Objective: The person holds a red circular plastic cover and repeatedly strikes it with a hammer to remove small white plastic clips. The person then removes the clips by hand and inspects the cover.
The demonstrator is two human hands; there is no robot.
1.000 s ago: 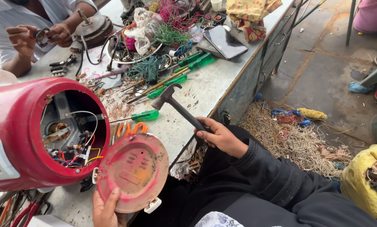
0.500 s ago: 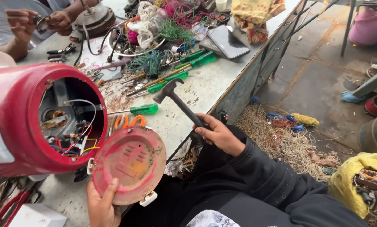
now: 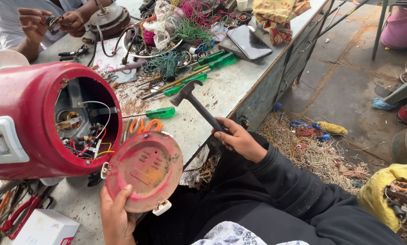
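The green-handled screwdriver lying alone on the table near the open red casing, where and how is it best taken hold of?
Probably by the green handle, fingers coming down from above. The green-handled screwdriver lies flat, its thin shaft pointing toward the red casing; the handle is the thicker end, with bare table on both sides. The hammer in the right hand hovers just beyond it.

Counter (image 3: 240, 90) carries green-handled screwdrivers (image 3: 199, 75), orange-handled pliers (image 3: 144, 126), a dark phone (image 3: 250, 41), and tangled coloured wires (image 3: 192, 22). Wire scraps (image 3: 312, 145) litter the floor.

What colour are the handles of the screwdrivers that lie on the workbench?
Translucent green handles, seen clearly in the head view.
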